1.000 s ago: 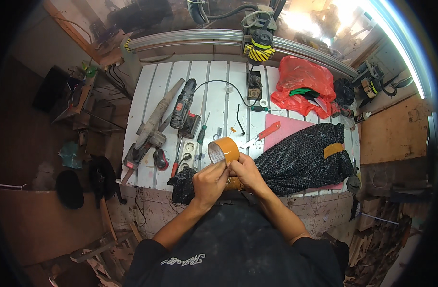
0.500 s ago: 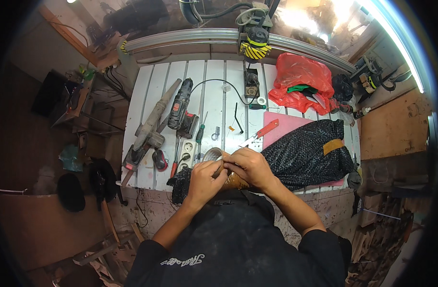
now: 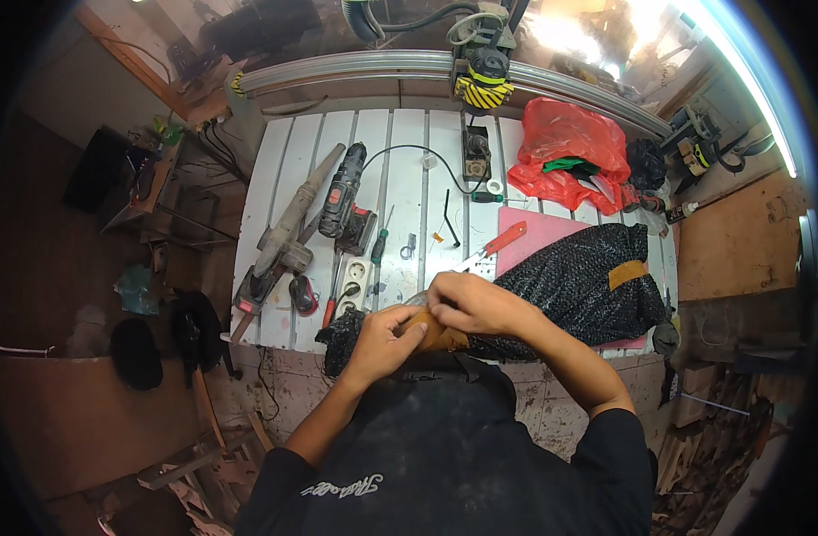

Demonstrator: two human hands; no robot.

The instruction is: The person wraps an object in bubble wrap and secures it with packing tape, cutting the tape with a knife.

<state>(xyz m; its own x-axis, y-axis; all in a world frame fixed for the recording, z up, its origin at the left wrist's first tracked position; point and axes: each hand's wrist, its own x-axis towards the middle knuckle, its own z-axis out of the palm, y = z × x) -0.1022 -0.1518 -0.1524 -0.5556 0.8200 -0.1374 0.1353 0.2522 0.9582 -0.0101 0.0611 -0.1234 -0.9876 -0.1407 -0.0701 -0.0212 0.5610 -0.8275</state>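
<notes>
Left hand gripping orange tape roll; right hand curled alongside (grip unclear).

I watch the bare left hand curl, thumb forward, the bare right hand bent close beside it, both bare forearms angling inward.

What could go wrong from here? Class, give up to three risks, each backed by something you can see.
1. The red-handled knife lies with its blade bare, close to the right hand; a careless reach might cut it.
2. The black-wrapped bundle lies along the near edge of the table; a pull might drag it off.
3. The left hand holds the tape roll close to the bundle, so loosened tape could stick askew.
</notes>
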